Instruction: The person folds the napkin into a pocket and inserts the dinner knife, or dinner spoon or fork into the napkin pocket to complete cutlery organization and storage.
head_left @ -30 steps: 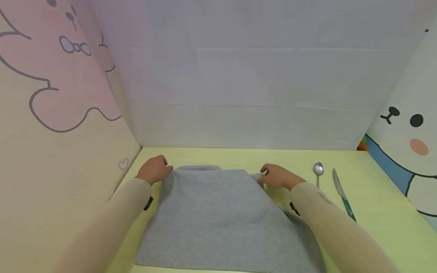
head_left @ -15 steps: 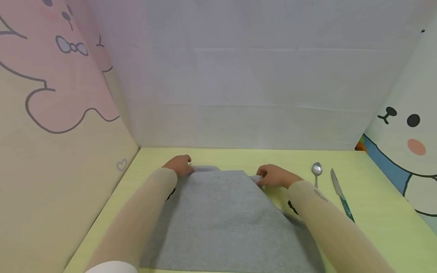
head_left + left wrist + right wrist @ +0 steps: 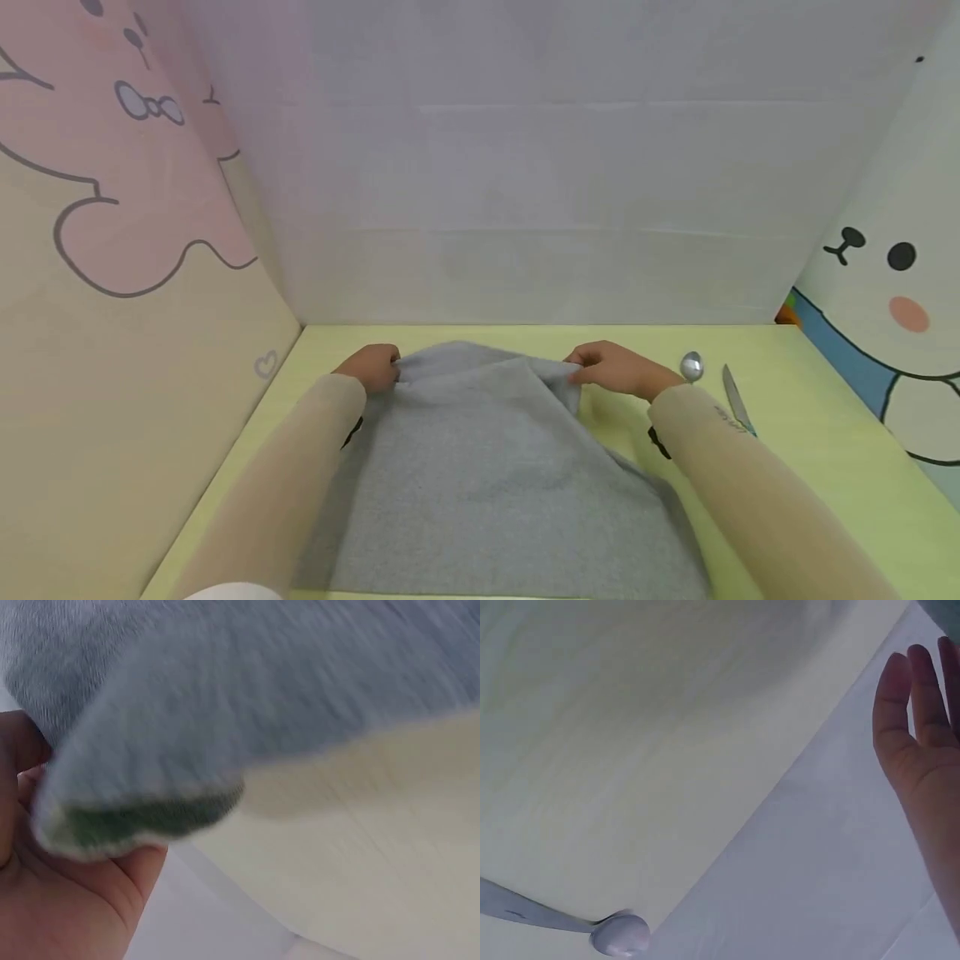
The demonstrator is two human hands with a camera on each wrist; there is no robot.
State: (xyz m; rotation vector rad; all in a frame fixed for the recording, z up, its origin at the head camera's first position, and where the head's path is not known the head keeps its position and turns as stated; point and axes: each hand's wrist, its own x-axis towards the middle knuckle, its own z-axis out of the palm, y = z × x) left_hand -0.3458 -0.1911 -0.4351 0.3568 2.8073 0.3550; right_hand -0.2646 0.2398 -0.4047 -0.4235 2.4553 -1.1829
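A grey cloth (image 3: 480, 475) covers the front middle of the table, its far edge raised between two hands. At its far left corner my left hand (image 3: 372, 367) pinches the edge; in the left wrist view the cloth (image 3: 225, 697) is blurred, and a dark green patch (image 3: 150, 817) shows on its turned edge by the palm. My right hand (image 3: 621, 368) pinches the far right corner between thumb and fingers. Part of that corner hangs folded under the hand. The right wrist view has the right hand (image 3: 922, 742) at its edge, with only a sliver of cloth showing.
A metal spoon (image 3: 692, 367) and a knife (image 3: 737, 397) lie right of my right hand, the sleeve hiding their lower parts. The pale yellow table (image 3: 847, 467) meets a white back wall (image 3: 525, 208) and printed side walls.
My left hand moved right along the cloth's far edge, then slightly back left. The far edge has now risen and stretched between both hands, with the right hand slightly higher.
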